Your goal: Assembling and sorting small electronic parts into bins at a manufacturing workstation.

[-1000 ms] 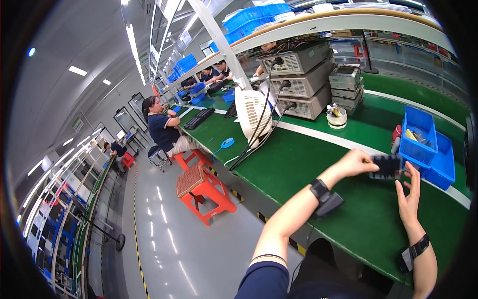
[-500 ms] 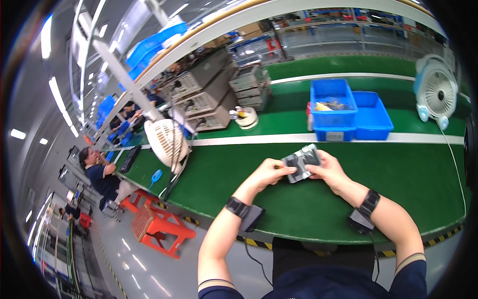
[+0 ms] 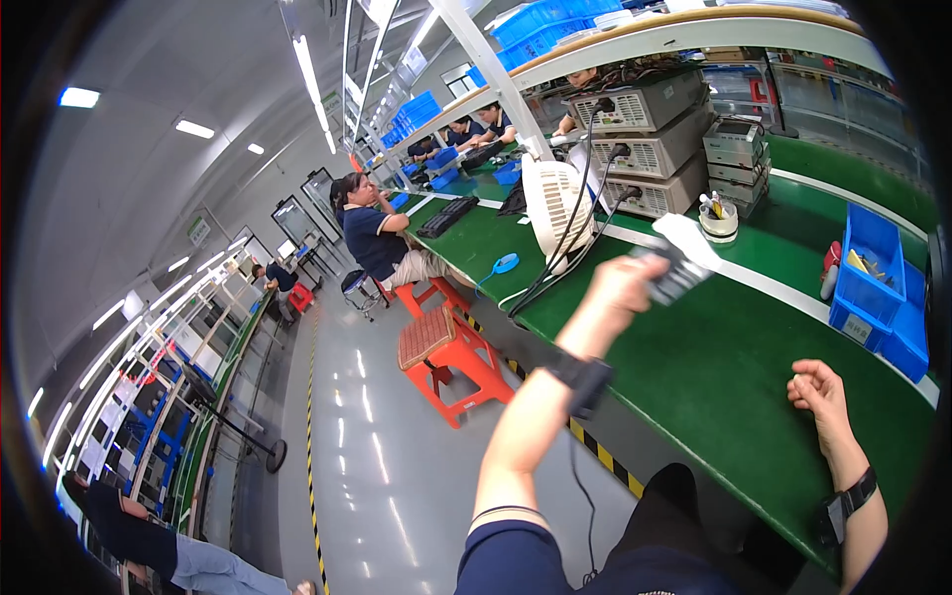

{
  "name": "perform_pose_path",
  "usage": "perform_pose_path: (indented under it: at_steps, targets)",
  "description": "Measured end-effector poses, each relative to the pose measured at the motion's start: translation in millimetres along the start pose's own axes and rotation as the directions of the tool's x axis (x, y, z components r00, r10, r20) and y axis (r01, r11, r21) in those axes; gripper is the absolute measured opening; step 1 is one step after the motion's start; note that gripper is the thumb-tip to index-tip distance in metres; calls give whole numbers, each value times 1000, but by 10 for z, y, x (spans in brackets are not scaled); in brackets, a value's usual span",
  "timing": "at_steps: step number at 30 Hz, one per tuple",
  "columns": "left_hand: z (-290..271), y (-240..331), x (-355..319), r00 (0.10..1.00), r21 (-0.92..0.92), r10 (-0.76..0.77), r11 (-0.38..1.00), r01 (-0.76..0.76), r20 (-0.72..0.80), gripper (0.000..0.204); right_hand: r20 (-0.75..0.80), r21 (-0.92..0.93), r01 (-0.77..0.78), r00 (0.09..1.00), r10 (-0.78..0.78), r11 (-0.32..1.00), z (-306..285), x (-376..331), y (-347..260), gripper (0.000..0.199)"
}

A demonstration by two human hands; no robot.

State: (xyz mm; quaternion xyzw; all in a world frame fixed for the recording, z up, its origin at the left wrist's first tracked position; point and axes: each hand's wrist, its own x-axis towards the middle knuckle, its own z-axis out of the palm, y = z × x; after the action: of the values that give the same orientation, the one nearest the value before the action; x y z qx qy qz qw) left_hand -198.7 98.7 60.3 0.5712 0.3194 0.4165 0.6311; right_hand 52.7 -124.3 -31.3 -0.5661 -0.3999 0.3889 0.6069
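Observation:
My left hand (image 3: 627, 294) is raised over the left part of the green table (image 3: 684, 397), gripping a flat black-and-grey packet (image 3: 676, 275). Motion smears the packet, so its contents cannot be told. A bright white patch (image 3: 686, 238) shows right behind it; whether it belongs to the packet is unclear. My right hand (image 3: 823, 397) hovers over the table's right side, apart from the packet. Its fingers are loosely bent, and nothing shows in them. Each wrist wears a black strap with a small box.
A cream fan (image 3: 557, 213) with dark cables stands just beyond my left hand. Behind are stacked grey metal boxes (image 3: 650, 149) and a round holder (image 3: 719, 220). Blue bins (image 3: 868, 283) stand at right. Orange stools (image 3: 451, 362) and a seated person (image 3: 372, 233) are at left.
My view has swung left. The packet has left my right hand and moved leftward in my left hand alone. My hands, together before, are now far apart.

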Motion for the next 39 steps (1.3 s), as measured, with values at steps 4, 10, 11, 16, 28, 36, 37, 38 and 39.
perform_pose_path:
  at_steps: [4,10,11,16,28,36,37,38,39]
  targets:
    - [-1880,233,347,930,-306,134,920,-245,-342,10,227,-140,140,968,-106,980,131,-151,-70,23]
    - [-3990,-83,353,668,-257,-46,941,-222,-743,14,735,-576,670,675,-60,469,448,-475,-235,72]
    - [-3950,-185,502,506,-244,3,874,-421,-863,11,731,-582,648,681,-34,491,430,-444,-190,74]
    - [-3989,-320,802,428,-285,-85,857,-430,-900,30,700,-640,616,714,18,459,455,-437,-131,72]
    - [-5294,-893,1230,276,-303,-201,865,-400,-940,19,695,-665,611,717,58,429,624,-400,-341,69]
    - [-5256,-1020,1386,321,-309,-186,867,-392,-929,13,688,-700,603,714,132,383,639,-389,-302,68]
    - [-5339,-969,1300,316,-295,-170,864,-407,-933,14,696,-691,611,706,129,386,621,-389,-299,68]
    - [-5407,-948,1226,282,-234,-121,881,-411,-952,16,707,-682,622,695,131,386,608,-390,-296,68]
    - [-5115,-946,1389,334,-231,-92,884,-407,-938,18,687,-706,601,711,153,375,626,-381,-282,68]
